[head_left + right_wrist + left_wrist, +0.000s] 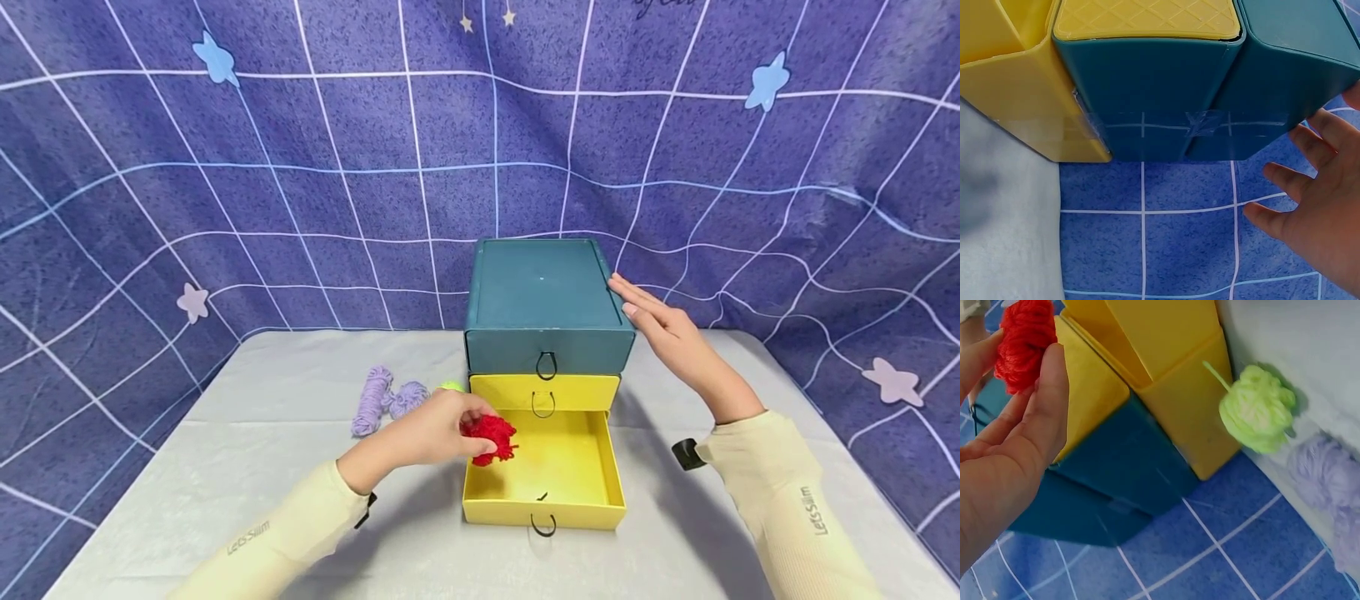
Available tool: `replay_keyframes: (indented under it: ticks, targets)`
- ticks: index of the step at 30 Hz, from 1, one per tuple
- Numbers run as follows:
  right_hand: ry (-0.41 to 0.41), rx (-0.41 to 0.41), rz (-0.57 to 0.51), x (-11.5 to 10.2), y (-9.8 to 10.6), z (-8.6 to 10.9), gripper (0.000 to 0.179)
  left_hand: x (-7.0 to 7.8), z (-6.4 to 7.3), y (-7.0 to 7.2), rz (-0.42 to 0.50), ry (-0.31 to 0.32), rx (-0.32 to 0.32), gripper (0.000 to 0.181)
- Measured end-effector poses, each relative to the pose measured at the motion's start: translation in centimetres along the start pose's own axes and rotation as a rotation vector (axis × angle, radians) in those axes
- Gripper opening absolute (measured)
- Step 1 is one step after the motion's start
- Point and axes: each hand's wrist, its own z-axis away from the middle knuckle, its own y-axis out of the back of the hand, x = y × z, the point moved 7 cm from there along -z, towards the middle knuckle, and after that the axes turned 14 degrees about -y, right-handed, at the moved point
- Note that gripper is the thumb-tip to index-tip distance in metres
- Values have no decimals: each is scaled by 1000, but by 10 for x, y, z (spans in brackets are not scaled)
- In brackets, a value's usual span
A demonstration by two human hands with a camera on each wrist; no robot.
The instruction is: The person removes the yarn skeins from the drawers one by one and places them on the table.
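My left hand [438, 429] pinches a bundle of red yarn [491, 439] between thumb and fingers. In the head view the bundle overlaps the left part of the pulled-out yellow bottom drawer [577, 458]. The left wrist view shows the red bundle gripped near the fingertips. My right hand [667, 329] has straight fingers, with the fingertips right at the right edge of the teal top drawer unit [543, 283]. Between the teal front and the open drawer sits a closed yellow drawer [510, 393] with a black loop pull.
Left of the drawers on the white tablecloth [285, 400] lie a long lilac yarn skein [371, 402] and a rounder lilac yarn ball [408, 397]. A lime-green yarn ball [1257, 409] sits close to the drawers' left side. A blue star-patterned cloth [360, 167] hangs behind.
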Motion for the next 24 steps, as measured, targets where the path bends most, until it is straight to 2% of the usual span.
replay_keyframes:
  ticks: [6,9,16,19,24]
  targets:
    - [5,3,4,-1,0,0,42,-11,10,21,23,-8,20,21]
    - [-1,1,3,0,0,0,42,-22,17,33,58,23,44,20]
    - [-1,-9,5,0,-1,0,43,-57,38,61,136,188,138,26]
    - [2,-4,4,0,0,0,43,-73,48,74,146,245,201,30]
    - [10,-3,11,-1,0,1,43,-104,68,94,161,375,312,42]
